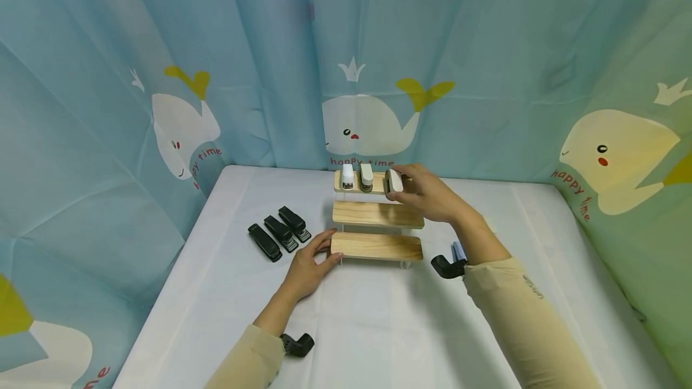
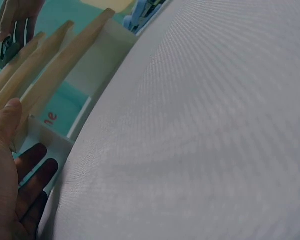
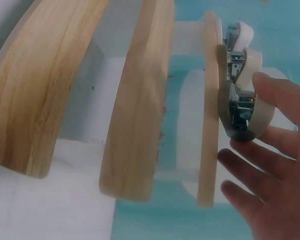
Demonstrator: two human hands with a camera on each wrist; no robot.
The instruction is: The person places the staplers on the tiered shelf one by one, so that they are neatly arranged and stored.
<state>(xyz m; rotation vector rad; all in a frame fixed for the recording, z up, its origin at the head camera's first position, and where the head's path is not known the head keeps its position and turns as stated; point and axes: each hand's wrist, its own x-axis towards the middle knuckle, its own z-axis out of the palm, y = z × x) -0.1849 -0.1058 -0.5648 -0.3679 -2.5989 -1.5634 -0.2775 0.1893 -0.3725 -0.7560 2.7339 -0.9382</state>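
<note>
A three-tier wooden display rack (image 1: 376,246) stands on the table. My right hand (image 1: 432,194) holds a white stapler (image 1: 394,182) between thumb and fingers at the right part of the top tier. In the right wrist view this stapler (image 3: 263,112) is right at the top board, its dark base facing the wood. Two more staplers, one white (image 1: 348,176) and one cream (image 1: 366,177), sit on the same tier to its left. My left hand (image 1: 308,266) grips the left end of the bottom tier, thumb at the board (image 2: 65,75) and fingers around its clear side support.
Three black staplers (image 1: 280,234) lie in a slanted row on the table left of the rack. Light blue items (image 1: 458,251) lie to the right, partly hidden by the right forearm. A blue whale-print curtain (image 1: 281,65) hangs behind the white table (image 1: 378,329).
</note>
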